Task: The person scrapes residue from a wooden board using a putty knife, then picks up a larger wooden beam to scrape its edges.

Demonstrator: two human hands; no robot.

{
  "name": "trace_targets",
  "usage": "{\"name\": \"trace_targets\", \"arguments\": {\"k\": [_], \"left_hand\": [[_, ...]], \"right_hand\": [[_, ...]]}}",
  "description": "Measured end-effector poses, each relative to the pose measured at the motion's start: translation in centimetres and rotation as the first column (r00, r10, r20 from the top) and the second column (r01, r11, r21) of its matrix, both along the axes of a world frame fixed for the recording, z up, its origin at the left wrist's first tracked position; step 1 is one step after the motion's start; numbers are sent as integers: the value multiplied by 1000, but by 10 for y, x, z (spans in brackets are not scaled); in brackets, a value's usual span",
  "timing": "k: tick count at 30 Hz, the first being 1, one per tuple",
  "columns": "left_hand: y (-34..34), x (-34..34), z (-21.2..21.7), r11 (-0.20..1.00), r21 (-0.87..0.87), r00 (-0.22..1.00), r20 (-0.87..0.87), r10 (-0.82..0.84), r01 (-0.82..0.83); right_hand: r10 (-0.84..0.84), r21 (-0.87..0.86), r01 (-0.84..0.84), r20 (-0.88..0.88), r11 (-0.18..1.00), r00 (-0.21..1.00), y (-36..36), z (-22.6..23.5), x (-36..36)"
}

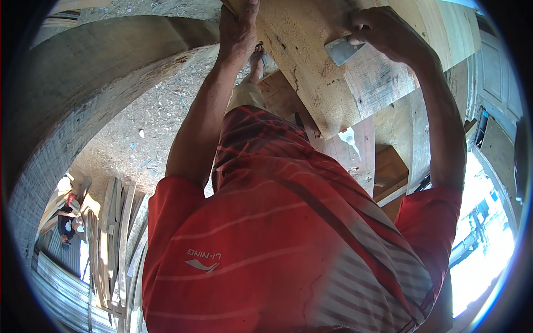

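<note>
A wide pale wooden board [302,61] lies slanted in front of me, with dark marks and a crack along its near left part. At the board's far left edge, my left hand [239,28] is closed around the wood, its fingertips partly cut off by the top of the picture. My right hand [383,33] grips a flat grey metal scraper blade [341,51] between thumb and fingers. The blade rests at a tilt on the board's surface. Just below the board's near edge lies a white squeeze bottle [348,136] with a thin nozzle.
A large curved-looking plank [105,72] fills the left side. Long wood strips [119,238] lie on the ground at lower left, near another person [66,222] and corrugated sheets [66,288]. A brown wooden piece [391,172] sits below the bottle. Debris covers the floor [150,122].
</note>
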State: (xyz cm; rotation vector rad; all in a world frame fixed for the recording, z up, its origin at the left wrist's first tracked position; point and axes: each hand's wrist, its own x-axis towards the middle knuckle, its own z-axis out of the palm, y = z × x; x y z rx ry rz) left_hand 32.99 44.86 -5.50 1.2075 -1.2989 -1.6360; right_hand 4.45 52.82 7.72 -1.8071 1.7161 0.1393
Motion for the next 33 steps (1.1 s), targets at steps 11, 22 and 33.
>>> {"name": "trace_targets", "arguments": {"k": [11,22,33], "left_hand": [[1,2,0,1000,7,1000,7,-26,25],[0,1,1,1000,15,999,28,-18,18],[-2,0,-9,1000,-11,999,-30,-11,10]], "right_hand": [[-16,114,17,-14,993,1000,-25,20,-1],[-21,-117,14,-56,993,998,-16,21,2],[-139,-79,140,14,987,990,1,19,5]]}}
